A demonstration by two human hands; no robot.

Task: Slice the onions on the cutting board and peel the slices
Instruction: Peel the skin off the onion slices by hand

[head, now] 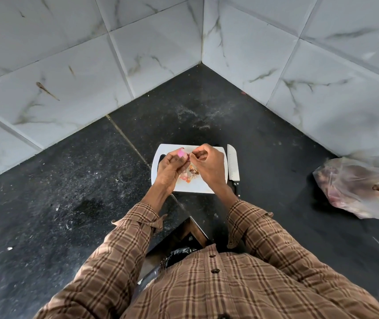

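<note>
On the dark stone counter (73,171), in the corner formed by two white marble-patterned tiled walls (321,72), a white cutting board (197,187) lies flat with its handle slot toward the left. Above the board, both hands meet over its far half. The left hand (171,168) has its fingers curled round a small pink-purple onion piece (181,154), which shows at the fingertips. The right hand (209,164) is curled, thumb and fingers drawn together just beside the onion piece; they appear to pinch a thin strip of skin, though the strip is too small to tell clearly. On the board beneath the hands lies a small heap of onion peels (189,174), brownish and orange. A knife (233,165) rests along the right edge of the board, blade pointing to the far side and dark handle toward the near side. Well apart on the right, near the wall, sits a translucent plastic bag (358,187) with reddish-brown contents. Both forearms wear brown plaid sleeves (124,245).
</note>
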